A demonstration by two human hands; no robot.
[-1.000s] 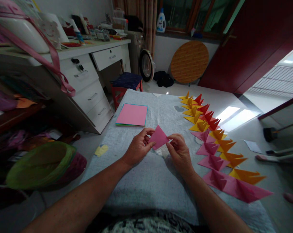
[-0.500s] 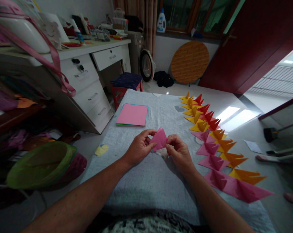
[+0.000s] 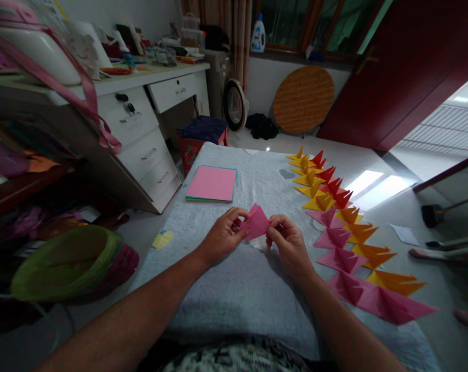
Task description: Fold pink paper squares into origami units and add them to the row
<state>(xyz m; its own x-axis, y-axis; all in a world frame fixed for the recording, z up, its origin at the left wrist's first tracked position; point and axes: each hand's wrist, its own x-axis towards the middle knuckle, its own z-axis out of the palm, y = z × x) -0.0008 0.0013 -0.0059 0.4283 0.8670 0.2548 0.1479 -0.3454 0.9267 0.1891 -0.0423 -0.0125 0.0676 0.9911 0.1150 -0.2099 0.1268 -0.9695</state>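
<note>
A small folded pink origami paper (image 3: 256, 223) is held up between my two hands over the cloth-covered table (image 3: 234, 289). My left hand (image 3: 225, 231) pinches its left side, thumb in front and fingers behind. The right corner is pinched by my right hand (image 3: 287, 236) between thumb and fingertips. Beyond my left hand lies a square stack of coloured paper (image 3: 212, 183) with a pink sheet on top. To the right of my right hand stand rows of folded paper cranes, with pink cranes (image 3: 340, 260) nearest, and yellow cranes (image 3: 310, 178) and red cranes (image 3: 332, 186) farther back.
At the left stands a white desk (image 3: 133, 134) with drawers, and a green-lined bin (image 3: 67, 263) is on the floor below. Past the table's far edge are a stool (image 3: 203, 129), a washing machine with its door (image 3: 235, 105) open and a round wooden tabletop (image 3: 303, 98).
My right hand has shifted slightly right, and the pink paper's right corner now extends farther out, so the paper looks wider. My left hand keeps its pinch.
</note>
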